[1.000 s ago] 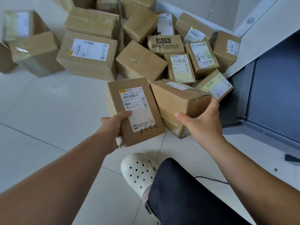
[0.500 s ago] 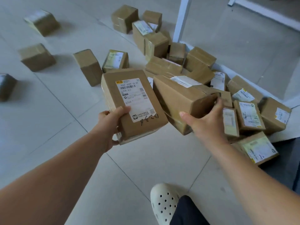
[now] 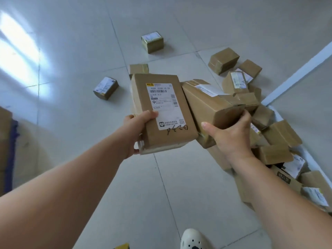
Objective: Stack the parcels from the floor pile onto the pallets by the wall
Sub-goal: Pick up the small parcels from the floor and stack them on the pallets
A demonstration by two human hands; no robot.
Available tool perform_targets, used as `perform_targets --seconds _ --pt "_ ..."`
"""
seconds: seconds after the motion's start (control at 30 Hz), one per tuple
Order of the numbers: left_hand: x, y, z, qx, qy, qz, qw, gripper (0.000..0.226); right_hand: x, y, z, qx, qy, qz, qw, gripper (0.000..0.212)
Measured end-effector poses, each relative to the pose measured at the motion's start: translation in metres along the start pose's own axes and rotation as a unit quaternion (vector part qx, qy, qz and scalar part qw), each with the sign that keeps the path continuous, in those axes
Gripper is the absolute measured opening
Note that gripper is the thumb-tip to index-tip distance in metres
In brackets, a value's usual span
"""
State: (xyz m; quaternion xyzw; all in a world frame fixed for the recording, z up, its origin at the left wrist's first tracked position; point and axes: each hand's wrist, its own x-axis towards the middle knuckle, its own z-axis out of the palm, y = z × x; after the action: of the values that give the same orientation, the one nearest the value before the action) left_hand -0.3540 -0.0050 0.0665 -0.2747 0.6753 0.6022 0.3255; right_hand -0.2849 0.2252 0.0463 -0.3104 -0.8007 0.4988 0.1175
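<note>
View: head camera, looking down over both forearms.
Left hand (image 3: 138,130): grips the near left corner of the labelled parcel (image 3: 167,112), thumb curled over its top face, the other fingers under it and mostly hidden.
Labelled parcel: flat brown carton held off the floor (image 3: 71,72). Its white shipping label (image 3: 166,105) faces up, with a handwritten mark below the label.
Right hand (image 3: 231,135): grips the near end of the second parcel (image 3: 208,105), thumb along the left side, fingers wrapped round the right edge.
Second parcel: brown taped carton, tilted and held off the floor, its long side touching the labelled parcel's right edge.
Floor pile (image 3: 276,135): a heap of brown cartons on the right, below and behind the right hand, running toward the lower right corner.
Loose parcels: one small carton (image 3: 152,41) apart at upper centre, another (image 3: 106,88) to the left of the held pair, and a third (image 3: 223,60) near the pile's far end.
White bar (image 3: 296,76): runs diagonally beside the pile.
White shoe (image 3: 194,239): at the bottom edge.
Left edge: blurred cardboard with a blue strip (image 3: 11,141); too unclear to tell what it is.
</note>
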Motion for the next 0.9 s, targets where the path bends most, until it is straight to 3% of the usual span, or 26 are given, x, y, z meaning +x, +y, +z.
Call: perform_targets --seconds 0.23,0.47,0.7,0.9 --pt "-0.122 0.059 -0.085 -0.113 0.074 -0.043 0.99 0.062 -0.033 -0.165 0.003 -0.012 -0.121 -0.042 0.992 0.102" --pt "-0.275 0.114 -0.189 -0.225 0.16 -0.049 0.96 0.069 -0.091 -0.339 0.023 -0.035 -0.252 -0.099 0.962 0.105" --pt "-0.375 0.133 -0.313 -0.32 0.251 -0.028 0.913 0.077 -0.174 -0.465 0.099 -0.027 -0.362 -0.158 0.918 0.108" --pt "-0.396 0.129 -0.43 -0.387 0.274 -0.025 0.88 0.062 -0.243 -0.54 0.198 -0.015 -0.414 -0.167 0.895 0.108"
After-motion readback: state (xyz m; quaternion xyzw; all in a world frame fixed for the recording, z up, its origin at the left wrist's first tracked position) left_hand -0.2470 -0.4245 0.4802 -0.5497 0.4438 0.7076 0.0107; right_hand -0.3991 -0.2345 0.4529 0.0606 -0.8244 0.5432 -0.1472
